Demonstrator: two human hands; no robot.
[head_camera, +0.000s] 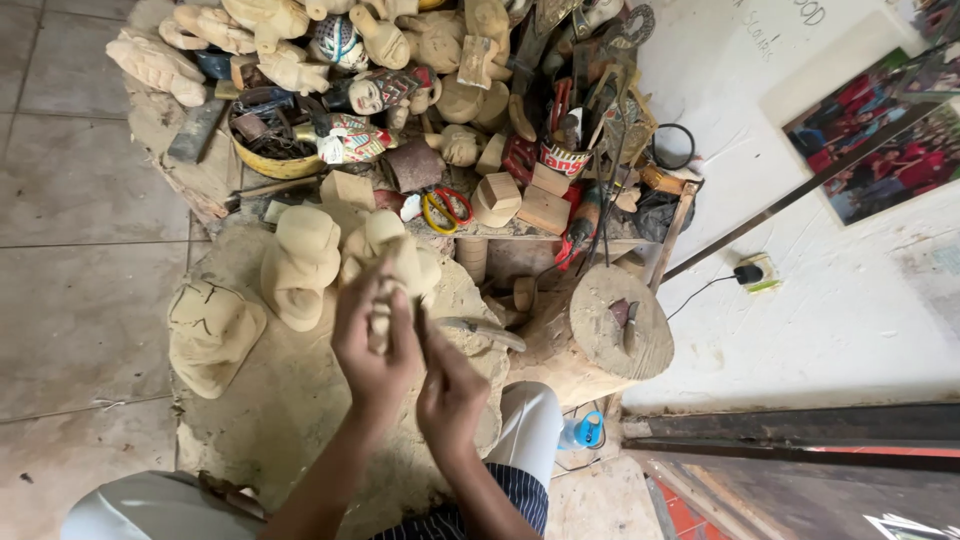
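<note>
hands: two; left hand wraps a small pale wood carving, fingers pressed around it; right hand fingers pinch a thin tool, tip hidden
carving location: held up in front of the sawdust mound
unfinished figures: three large raw-wood ones by the hands, rough, rounded
painted heads: two, glossy
round stump: one, flat top, a blade lying on it
scissors: one pair, red-yellow handles
unclear: desk pile too cluttered to count
</note>
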